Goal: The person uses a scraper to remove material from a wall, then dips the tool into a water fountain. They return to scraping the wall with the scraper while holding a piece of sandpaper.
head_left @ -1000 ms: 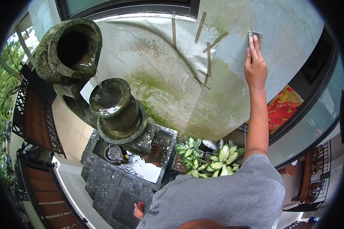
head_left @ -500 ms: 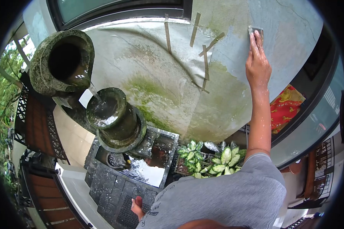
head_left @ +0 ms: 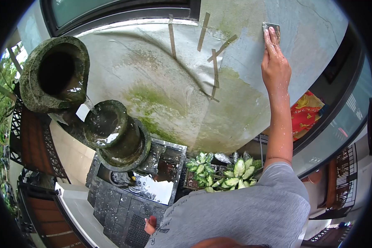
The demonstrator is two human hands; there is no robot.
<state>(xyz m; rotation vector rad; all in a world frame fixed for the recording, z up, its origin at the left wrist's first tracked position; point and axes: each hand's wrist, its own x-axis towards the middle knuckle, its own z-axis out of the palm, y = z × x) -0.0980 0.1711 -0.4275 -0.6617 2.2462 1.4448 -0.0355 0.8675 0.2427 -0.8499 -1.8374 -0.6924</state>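
Note:
My right hand (head_left: 275, 66) reaches up the wall, fingers stretched over a small flat scraper (head_left: 278, 35) with a squarish plate. The scraper lies against the pale blue-grey painted wall (head_left: 252, 49). Small white specks cover the hand and forearm. Low down, close to my body, my left hand (head_left: 150, 224) hangs over the dark tiles with its fingers curled. A rounded reddish-brown shape shows at its top, and I cannot tell whether it is a finger or something held.
Plastic sheeting (head_left: 153, 53) with brown tape strips (head_left: 215, 68) covers the wall's left part, above green stains. A stone pot (head_left: 29, 82) pours water into a lower basin (head_left: 107, 124) over a pond (head_left: 153, 190). Leafy plants (head_left: 239, 171) stand below the wall; red patterned cloth (head_left: 304, 115) lies right.
The view has shifted slightly, so the fountain and wall sit further left. My right hand and the scraper have moved a little up the wall, and more of the plate shows.

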